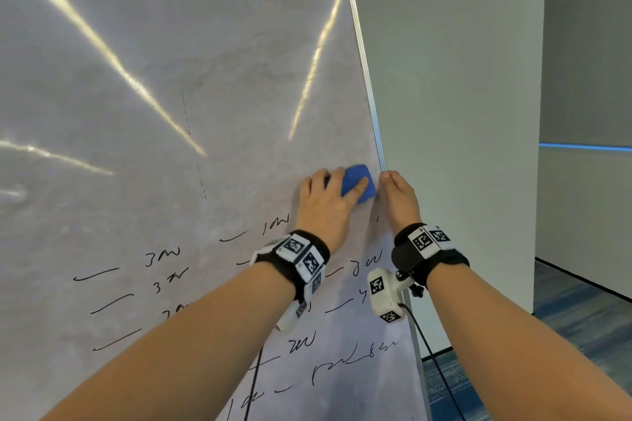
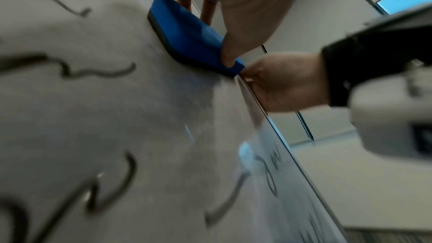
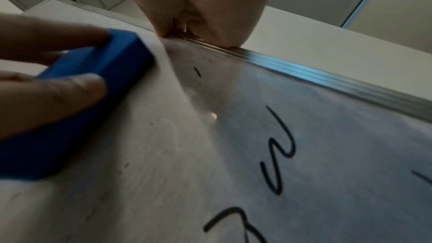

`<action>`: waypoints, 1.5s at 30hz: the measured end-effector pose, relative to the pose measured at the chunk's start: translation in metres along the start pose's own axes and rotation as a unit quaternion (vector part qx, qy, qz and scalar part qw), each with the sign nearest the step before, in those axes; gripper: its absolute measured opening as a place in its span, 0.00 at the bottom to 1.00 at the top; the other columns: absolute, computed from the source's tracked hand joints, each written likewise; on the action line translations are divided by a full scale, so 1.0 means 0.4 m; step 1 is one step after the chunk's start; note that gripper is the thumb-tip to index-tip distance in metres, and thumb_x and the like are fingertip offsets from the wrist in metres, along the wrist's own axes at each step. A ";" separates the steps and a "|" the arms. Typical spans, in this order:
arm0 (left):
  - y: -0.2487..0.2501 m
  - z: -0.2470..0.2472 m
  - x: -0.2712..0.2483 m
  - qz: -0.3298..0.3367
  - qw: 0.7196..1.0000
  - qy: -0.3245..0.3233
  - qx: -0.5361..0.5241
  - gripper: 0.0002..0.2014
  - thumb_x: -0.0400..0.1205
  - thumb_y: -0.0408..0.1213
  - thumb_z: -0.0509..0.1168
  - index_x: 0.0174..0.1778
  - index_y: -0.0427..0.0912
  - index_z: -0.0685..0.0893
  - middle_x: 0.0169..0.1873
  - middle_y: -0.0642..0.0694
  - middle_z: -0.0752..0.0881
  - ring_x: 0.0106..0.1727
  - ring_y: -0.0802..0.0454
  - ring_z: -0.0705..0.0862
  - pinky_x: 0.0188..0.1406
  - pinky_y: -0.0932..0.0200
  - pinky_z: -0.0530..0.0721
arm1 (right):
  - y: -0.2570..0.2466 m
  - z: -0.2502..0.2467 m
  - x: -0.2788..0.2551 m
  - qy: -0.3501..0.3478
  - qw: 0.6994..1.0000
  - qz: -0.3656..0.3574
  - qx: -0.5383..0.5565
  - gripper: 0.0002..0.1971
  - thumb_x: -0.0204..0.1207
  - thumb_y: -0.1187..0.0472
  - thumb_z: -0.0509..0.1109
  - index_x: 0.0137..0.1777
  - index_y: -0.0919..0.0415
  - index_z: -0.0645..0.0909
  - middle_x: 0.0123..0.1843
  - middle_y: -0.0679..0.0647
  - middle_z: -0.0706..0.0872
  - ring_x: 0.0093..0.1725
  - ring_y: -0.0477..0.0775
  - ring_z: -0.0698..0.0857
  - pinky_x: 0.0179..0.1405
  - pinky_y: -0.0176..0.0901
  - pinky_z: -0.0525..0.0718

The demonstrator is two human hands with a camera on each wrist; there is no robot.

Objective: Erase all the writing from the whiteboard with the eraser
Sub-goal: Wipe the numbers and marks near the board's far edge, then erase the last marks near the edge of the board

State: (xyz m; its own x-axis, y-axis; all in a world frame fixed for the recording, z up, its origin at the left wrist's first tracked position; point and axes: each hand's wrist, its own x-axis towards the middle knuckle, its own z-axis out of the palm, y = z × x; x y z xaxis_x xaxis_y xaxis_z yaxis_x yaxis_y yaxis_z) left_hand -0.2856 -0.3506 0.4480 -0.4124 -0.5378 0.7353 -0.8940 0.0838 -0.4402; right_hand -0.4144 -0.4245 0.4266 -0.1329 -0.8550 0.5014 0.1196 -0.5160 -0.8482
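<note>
Head view: left hand point(image 1: 326, 202) grips eraser point(image 1: 357, 181); right hand point(image 1: 400, 196) seemingly pinches frame point(image 1: 367, 79).

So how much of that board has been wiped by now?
The upper whiteboard looks wiped, only faint smears. The left hand presses the blue eraser near the right edge, which the right hand grips. Black writing below is left.

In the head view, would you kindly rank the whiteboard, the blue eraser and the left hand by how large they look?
1. Whiteboard, by far the largest.
2. Left hand, gripping the eraser.
3. Blue eraser, smallest, though the fingers hide part of it.
</note>
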 end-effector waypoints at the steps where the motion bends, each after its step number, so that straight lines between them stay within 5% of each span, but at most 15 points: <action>1: 0.024 0.016 -0.022 0.027 1.000 -0.011 -0.006 0.33 0.60 0.33 0.76 0.64 0.53 0.83 0.59 0.39 0.82 0.53 0.36 0.78 0.52 0.46 0.68 | 0.000 0.000 0.001 0.002 1.000 -0.006 -0.001 0.15 0.83 0.62 0.56 0.34 0.55 0.71 0.32 0.49 0.73 0.33 0.47 0.71 0.35 0.39 0.71; 7: 0.068 0.068 -0.155 0.160 0.983 -0.084 -0.013 0.33 0.64 0.36 0.74 0.67 0.56 0.78 0.60 0.43 0.80 0.57 0.40 0.77 0.56 0.45 0.74 | 0.001 0.003 0.002 0.006 0.998 0.042 0.051 0.19 0.81 0.63 0.57 0.28 0.49 0.72 0.29 0.46 0.70 0.32 0.47 0.68 0.35 0.41 0.68; 16: -0.018 0.023 -0.051 0.028 1.000 0.007 -0.013 0.32 0.63 0.33 0.75 0.66 0.51 0.81 0.61 0.37 0.81 0.55 0.38 0.71 0.53 0.45 0.64 | -0.001 0.001 0.004 0.003 1.000 0.010 -0.016 0.15 0.82 0.62 0.55 0.33 0.54 0.70 0.32 0.48 0.72 0.34 0.46 0.69 0.36 0.38 0.69; 21: -0.022 0.052 -0.152 0.158 0.987 -0.023 -0.007 0.30 0.65 0.35 0.74 0.66 0.53 0.81 0.60 0.38 0.81 0.56 0.39 0.72 0.53 0.44 0.66 | 0.002 -0.004 0.006 0.003 1.000 -0.008 -0.026 0.14 0.83 0.62 0.55 0.34 0.55 0.71 0.32 0.48 0.71 0.32 0.45 0.69 0.28 0.28 0.68; 23: -0.060 0.042 -0.163 0.161 0.987 -0.010 -0.007 0.32 0.64 0.32 0.74 0.66 0.52 0.80 0.60 0.38 0.81 0.55 0.38 0.73 0.52 0.44 0.68 | 0.002 -0.004 0.006 -0.001 1.000 0.000 -0.028 0.15 0.83 0.62 0.55 0.33 0.54 0.70 0.31 0.47 0.70 0.31 0.45 0.68 0.30 0.30 0.68; 30: -0.173 -0.031 -0.116 0.003 0.998 0.062 -0.017 0.33 0.66 0.35 0.77 0.68 0.52 0.76 0.60 0.35 0.80 0.53 0.34 0.76 0.52 0.42 0.74 | 0.000 0.002 0.004 0.009 1.000 0.004 -0.026 0.13 0.83 0.61 0.55 0.36 0.54 0.72 0.32 0.46 0.72 0.33 0.45 0.70 0.36 0.36 0.69; 35: -0.134 0.015 -0.206 0.136 0.990 -0.011 -0.035 0.34 0.65 0.33 0.75 0.67 0.54 0.75 0.60 0.38 0.80 0.55 0.38 0.73 0.52 0.43 0.77 | 0.003 0.002 0.010 0.009 0.999 0.017 -0.030 0.14 0.82 0.61 0.55 0.34 0.53 0.73 0.33 0.47 0.72 0.35 0.48 0.70 0.39 0.41 0.69; 39: -0.171 0.005 -0.218 0.145 0.987 -0.011 -0.061 0.32 0.65 0.39 0.78 0.66 0.51 0.76 0.59 0.41 0.82 0.57 0.43 0.73 0.57 0.48 0.71 | -0.008 -0.001 0.008 0.014 0.998 0.042 -0.035 0.10 0.82 0.59 0.57 0.52 0.61 0.79 0.41 0.50 0.79 0.45 0.52 0.77 0.48 0.43 0.74; 42: -0.189 -0.016 -0.199 0.093 0.991 0.012 -0.097 0.35 0.62 0.44 0.81 0.64 0.45 0.75 0.57 0.43 0.84 0.58 0.46 0.72 0.59 0.52 0.66 | -0.042 0.018 -0.021 0.077 0.991 -0.031 -0.104 0.15 0.81 0.61 0.60 0.67 0.58 0.72 0.56 0.47 0.78 0.56 0.49 0.76 0.58 0.41 0.74; 45: -0.192 -0.020 -0.202 0.034 0.994 0.026 -0.102 0.34 0.61 0.50 0.80 0.61 0.44 0.76 0.53 0.44 0.80 0.56 0.45 0.72 0.55 0.52 0.66 | -0.094 0.068 -0.080 0.035 0.971 -0.183 -0.150 0.19 0.75 0.68 0.62 0.66 0.62 0.72 0.63 0.51 0.76 0.62 0.47 0.73 0.64 0.34 0.68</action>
State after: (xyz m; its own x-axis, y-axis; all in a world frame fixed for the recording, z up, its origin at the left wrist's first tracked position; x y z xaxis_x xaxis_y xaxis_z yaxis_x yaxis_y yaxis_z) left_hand -0.1850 -0.3068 0.4263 -0.4770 -0.4814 0.7354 -0.8784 0.2889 -0.3806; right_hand -0.3880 -0.3790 0.4472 -0.1812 -0.6059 0.7746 -0.2390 -0.7369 -0.6323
